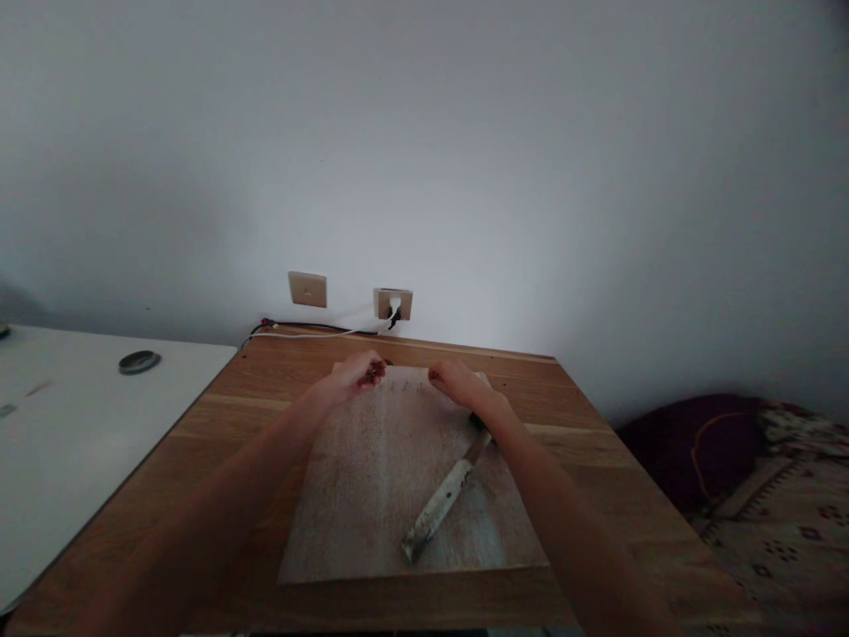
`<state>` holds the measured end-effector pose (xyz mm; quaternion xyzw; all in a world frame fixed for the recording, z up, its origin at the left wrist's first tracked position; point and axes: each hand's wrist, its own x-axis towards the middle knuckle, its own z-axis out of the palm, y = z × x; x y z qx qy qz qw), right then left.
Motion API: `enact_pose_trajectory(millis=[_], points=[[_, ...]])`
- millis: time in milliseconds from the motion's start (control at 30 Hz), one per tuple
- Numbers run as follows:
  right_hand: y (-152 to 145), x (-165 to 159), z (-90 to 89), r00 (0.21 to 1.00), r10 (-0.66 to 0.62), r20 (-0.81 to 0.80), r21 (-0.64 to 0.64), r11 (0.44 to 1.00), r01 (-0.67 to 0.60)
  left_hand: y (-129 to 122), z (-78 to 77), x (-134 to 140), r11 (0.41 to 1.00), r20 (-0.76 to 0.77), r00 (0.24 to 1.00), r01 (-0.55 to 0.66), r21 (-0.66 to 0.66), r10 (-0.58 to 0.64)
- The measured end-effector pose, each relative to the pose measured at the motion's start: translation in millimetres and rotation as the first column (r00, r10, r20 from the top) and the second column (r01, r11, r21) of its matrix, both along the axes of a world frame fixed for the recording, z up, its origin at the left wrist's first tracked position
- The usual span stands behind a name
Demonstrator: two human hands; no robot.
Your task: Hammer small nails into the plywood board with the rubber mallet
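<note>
My left hand point(356, 375) is above the far left part of a worn wooden board point(351, 495), its fingers curled round something small and dark that I cannot make out. Over the board's far right part, my right hand point(456, 380) is closed with fingers bent inward; what it holds, if anything, is hidden. A hammer point(441, 504) with a worn whitish handle lies slantwise on the board. Its dark head is partly covered by my right forearm. Small dark specks mark the board's far edge between the hands.
The board lies on a wooden table point(232, 425) against a pale wall. Behind are a socket point(385, 305) with a plug, a wall plate point(308, 289) and cables point(318, 334). At left stands a white table point(59, 442) with a round dark lid point(139, 361). Patterned fabric point(789, 513) lies right.
</note>
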<state>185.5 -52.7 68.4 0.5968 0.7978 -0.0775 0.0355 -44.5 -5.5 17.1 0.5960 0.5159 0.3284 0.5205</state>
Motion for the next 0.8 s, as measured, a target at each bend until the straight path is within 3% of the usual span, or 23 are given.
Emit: enact_pose_trajectory(millis=[100,233,333,433,533,633,800], points=[[2.6,-6.3,3.8,1.0,0.022,0.002,-0.002,1.0,-0.022,-6.9,-0.8,3.3,0.984,-0.288,0.955,0.111,0.143,-0.066],[10.0,-20.3,-3.2,0.999,0.02,0.04,-0.027,0.999,-0.019,-15.5,4.6,11.2,0.919,-0.568,0.816,0.297,0.26,-0.103],[11.0,-27.0,-3.9,0.997,0.06,0.044,-0.026,0.998,-0.059,-17.5,9.2,17.1,0.875,-0.678,0.725,0.399,0.275,-0.118],[8.8,-30.1,2.7,0.995,0.099,0.029,-0.011,0.995,-0.098,-13.4,10.6,20.1,0.866,-0.715,0.692,0.414,0.281,-0.099],[9.4,-34.7,5.9,0.994,0.108,0.011,0.001,0.994,-0.108,-8.7,6.7,19.2,0.889,-0.694,0.714,0.37,0.27,-0.086],[14.0,-42.1,-0.8,0.995,0.103,0.008,-0.017,0.995,-0.103,-8.2,0.0,17.7,0.922,-0.606,0.793,0.279,0.269,-0.063],[18.5,-50.5,-13.0,0.996,0.093,0.012,-0.018,0.995,-0.093,-3.2,-1.6,15.8,0.978,-0.274,0.961,0.034,0.204,0.024]])
